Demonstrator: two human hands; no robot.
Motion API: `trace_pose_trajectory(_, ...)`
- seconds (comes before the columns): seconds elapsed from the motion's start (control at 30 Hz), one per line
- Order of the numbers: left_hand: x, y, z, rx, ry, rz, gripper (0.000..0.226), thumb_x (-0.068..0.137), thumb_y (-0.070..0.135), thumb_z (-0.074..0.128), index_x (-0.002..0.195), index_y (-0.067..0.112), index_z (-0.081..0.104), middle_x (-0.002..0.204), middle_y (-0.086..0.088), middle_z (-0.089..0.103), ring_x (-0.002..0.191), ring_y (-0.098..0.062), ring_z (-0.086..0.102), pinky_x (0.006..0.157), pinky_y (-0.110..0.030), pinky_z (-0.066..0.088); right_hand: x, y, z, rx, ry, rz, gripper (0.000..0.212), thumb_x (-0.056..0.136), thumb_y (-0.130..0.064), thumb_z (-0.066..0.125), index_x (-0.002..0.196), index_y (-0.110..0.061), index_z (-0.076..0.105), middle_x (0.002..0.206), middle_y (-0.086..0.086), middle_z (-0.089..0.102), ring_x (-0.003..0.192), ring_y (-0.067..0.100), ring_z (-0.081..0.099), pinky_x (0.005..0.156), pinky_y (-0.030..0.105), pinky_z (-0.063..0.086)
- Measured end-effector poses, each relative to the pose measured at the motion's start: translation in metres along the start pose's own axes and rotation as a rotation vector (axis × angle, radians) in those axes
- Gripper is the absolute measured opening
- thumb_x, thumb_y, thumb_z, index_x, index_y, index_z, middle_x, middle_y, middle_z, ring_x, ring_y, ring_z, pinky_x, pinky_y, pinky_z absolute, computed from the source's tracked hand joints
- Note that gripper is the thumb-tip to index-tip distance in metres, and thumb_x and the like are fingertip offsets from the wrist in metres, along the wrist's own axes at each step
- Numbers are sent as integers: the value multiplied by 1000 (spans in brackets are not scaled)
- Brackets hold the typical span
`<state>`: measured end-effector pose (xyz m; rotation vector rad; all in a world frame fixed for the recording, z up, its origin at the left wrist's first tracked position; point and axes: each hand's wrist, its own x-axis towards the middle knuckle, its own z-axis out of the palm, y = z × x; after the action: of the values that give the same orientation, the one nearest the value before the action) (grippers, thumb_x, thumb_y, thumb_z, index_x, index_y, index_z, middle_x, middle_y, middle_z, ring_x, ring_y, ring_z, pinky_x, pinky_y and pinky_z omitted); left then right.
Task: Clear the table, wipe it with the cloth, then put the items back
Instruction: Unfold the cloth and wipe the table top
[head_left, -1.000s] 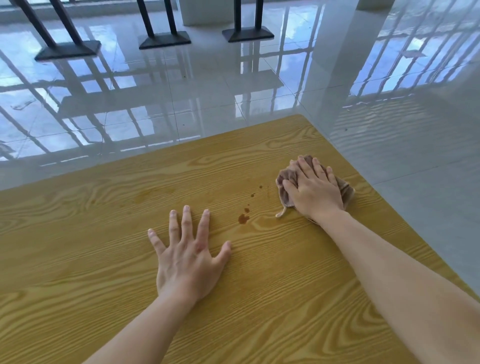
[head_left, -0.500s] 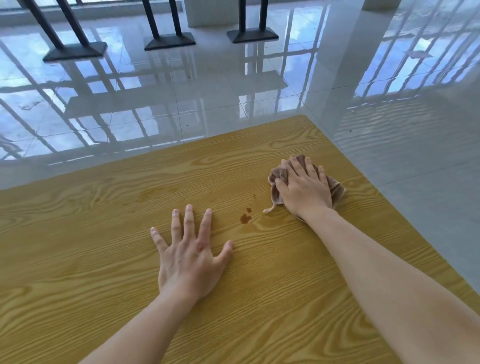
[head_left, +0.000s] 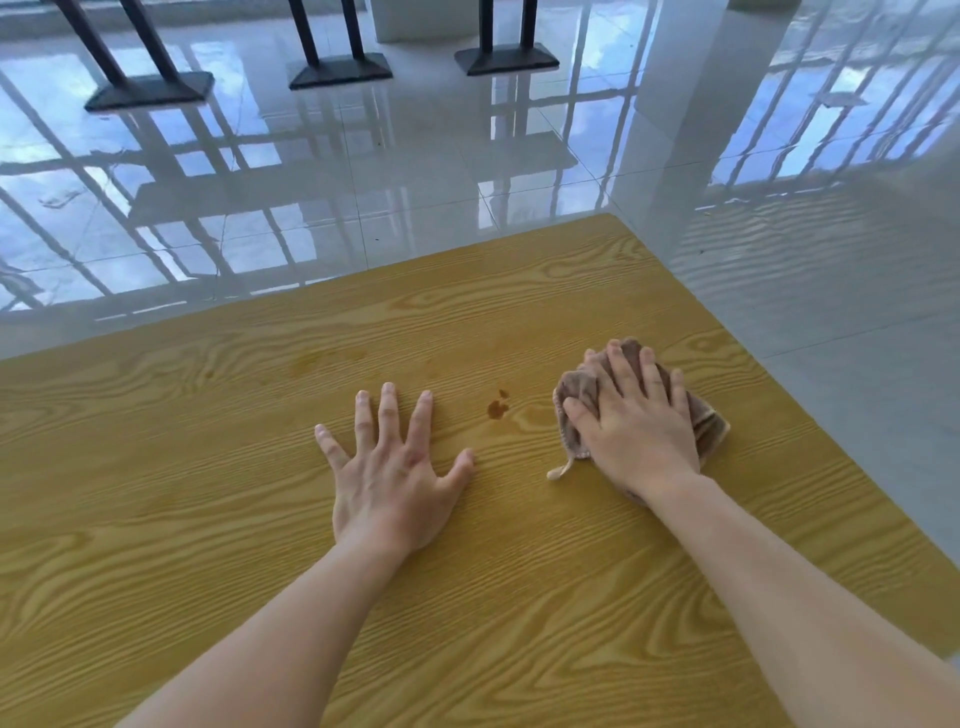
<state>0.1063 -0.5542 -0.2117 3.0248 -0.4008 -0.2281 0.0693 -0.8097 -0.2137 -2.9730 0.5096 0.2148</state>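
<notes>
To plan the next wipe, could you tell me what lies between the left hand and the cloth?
In the head view, small brown stains mark the table between the left hand and the cloth; otherwise bare wood.

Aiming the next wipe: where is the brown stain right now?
In the head view, the brown stain sits mid-table, between the left hand and the cloth under the right hand.

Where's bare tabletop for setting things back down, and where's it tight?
Free: the table left of the left hand; the far strip beyond both hands, marked by a faint smear; the near wedge between the forearms. Tight: the gap between left hand and cloth, which holds a brown stain, and the right edge, where the right hand presses the cloth.
</notes>
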Motion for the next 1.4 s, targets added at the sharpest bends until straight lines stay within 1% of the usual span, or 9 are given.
trace_pose_trajectory(0.13, 0, -2, -1, -62, 10, -2, 86, 85, 81, 19, 158, 39, -3, 168, -1, -8, 154, -24, -16, 118, -65, -9, -49, -22, 14, -21, 34, -159, 75, 95, -71, 5, 158, -35, -15, 166, -11, -20, 153, 18, -23, 125, 49, -10)
trace_pose_trajectory(0.27, -3, -23, -12, -320, 20, 39, 72, 91, 70, 37, 154, 52, 8, 168, 5, 1, 153, -14, -13, 120, -58, -14, -49, -20, 14, 0, 50, -135, 75, 96, -72, 9, 160, -36, -5, 167, -15, -15, 153, 13, -20, 125, 46, -9)
trace_pose_trajectory(0.47, -34, -98, -5, -12, -26, -26, 72, 83, 83, 3, 150, 59, -7, 168, 3, -13, 152, -21, -20, 117, -65, -12, -46, -59, 12, 58, 33, 142, 77, 97, -68, 7, 161, -26, -7, 168, -5, -18, 154, 24, -20, 124, 52, -10)
trace_pose_trajectory(0.67, -35, -98, 1, 25, -2, -24, 75, 82, 81, -4, 151, 55, -13, 167, 2, -16, 152, -23, -21, 119, -61, -10, -89, -40, 14, -55, -25, -342, 76, 95, -71, 2, 160, -32, -9, 166, -14, -22, 150, 10, -28, 125, 44, -8)
trace_pose_trajectory(0.83, -35, -96, 1, 23, -11, -31, 77, 80, 80, -5, 152, 54, -12, 167, 1, -16, 152, -24, -22, 119, -61, -10, -18, -46, 8, 13, 29, 27, 75, 99, -66, 10, 161, -28, -5, 169, -9, -15, 154, 16, -18, 126, 44, -8)
trace_pose_trajectory(0.9, -35, -96, 0, 9, -11, -27, 77, 80, 80, -3, 152, 54, -9, 168, 1, -14, 152, -24, -21, 119, -61, -10, -13, -66, 10, 20, 21, 43, 76, 100, -65, 10, 161, -23, -6, 169, -4, -15, 154, 20, -18, 126, 47, -8)
trace_pose_trajectory(1.1, -37, -95, -2, 28, -24, -29, 75, 80, 79, -5, 151, 53, -16, 167, 1, -19, 152, -25, -23, 119, -62, -9, -88, -59, 15, -16, -7, -464, 74, 99, -67, 9, 161, -28, -2, 167, -12, -14, 152, 9, -23, 125, 42, -4)
trace_pose_trajectory(1.3, -36, -95, -1, 27, -14, -28, 76, 81, 79, -4, 152, 53, -13, 167, 1, -17, 152, -25, -23, 119, -61, -10, -4, -64, 11, 29, 63, 2, 73, 100, -63, 12, 162, -26, -2, 169, -7, -10, 155, 16, -14, 126, 44, -6)
trace_pose_trajectory(1.4, -37, -96, -1, 30, -15, -25, 76, 81, 79, -5, 152, 53, -13, 167, 1, -17, 152, -24, -23, 119, -62, -10, -22, -83, 14, 1, 30, -128, 75, 100, -63, 9, 161, -23, -6, 169, -5, -15, 154, 18, -18, 126, 45, -7)
